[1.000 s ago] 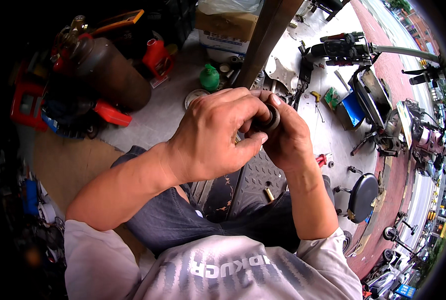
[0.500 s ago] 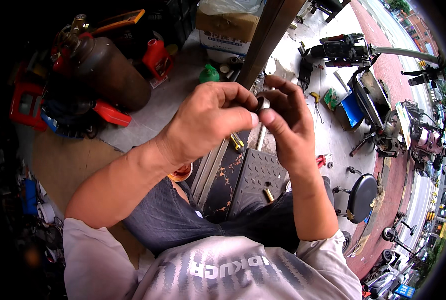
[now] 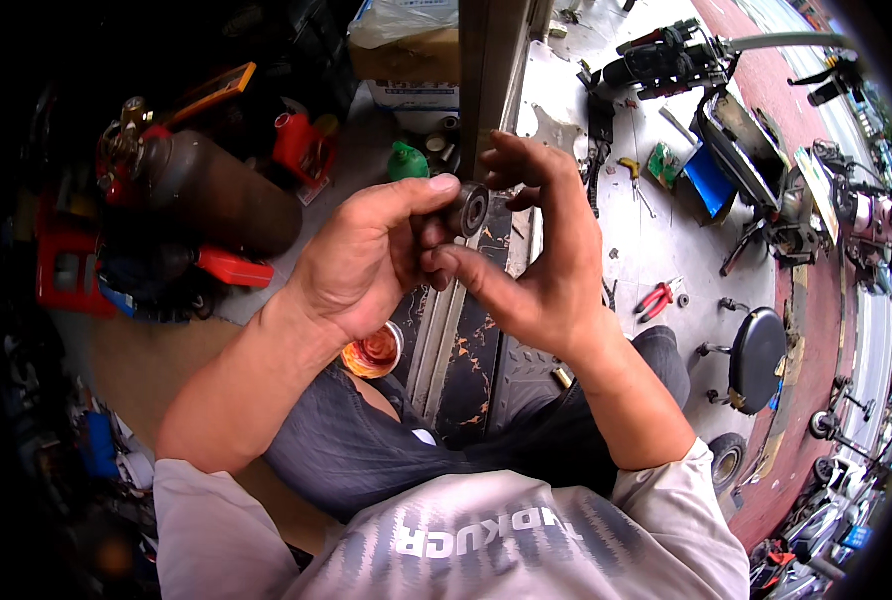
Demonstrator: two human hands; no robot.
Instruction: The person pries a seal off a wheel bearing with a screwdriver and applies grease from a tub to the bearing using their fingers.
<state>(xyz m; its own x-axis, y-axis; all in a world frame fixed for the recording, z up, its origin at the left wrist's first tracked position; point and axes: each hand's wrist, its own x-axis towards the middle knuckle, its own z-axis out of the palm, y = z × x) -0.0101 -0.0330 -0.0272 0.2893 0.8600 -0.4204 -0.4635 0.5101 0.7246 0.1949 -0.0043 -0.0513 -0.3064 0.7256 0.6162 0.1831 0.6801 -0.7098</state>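
A small round ball bearing [image 3: 473, 211], dark and greasy-looking, is pinched between the thumb and fingers of my left hand [image 3: 356, 255]. It is tilted so that one face and its centre hole show. My right hand [image 3: 551, 275] is beside it, thumb and fingers spread apart around the bearing's right side. Its thumb tip lies by the left fingertips; whether they touch I cannot tell. Both hands are raised above my lap. Below my left wrist stands a tub [image 3: 399, 343] of orange-red grease-like stuff.
A metal post [image 3: 488, 90] rises just beyond my hands. A brown gas cylinder [image 3: 221, 195], a red jug [image 3: 294, 150] and a green bottle [image 3: 407, 163] are at the left. Red-handled pliers [image 3: 656, 301] and a black round stool [image 3: 756, 360] are at the right.
The bearing has moved left and turned its face into view, now in my left hand alone. My right hand has let go and spread its fingers. The view has shifted slightly.
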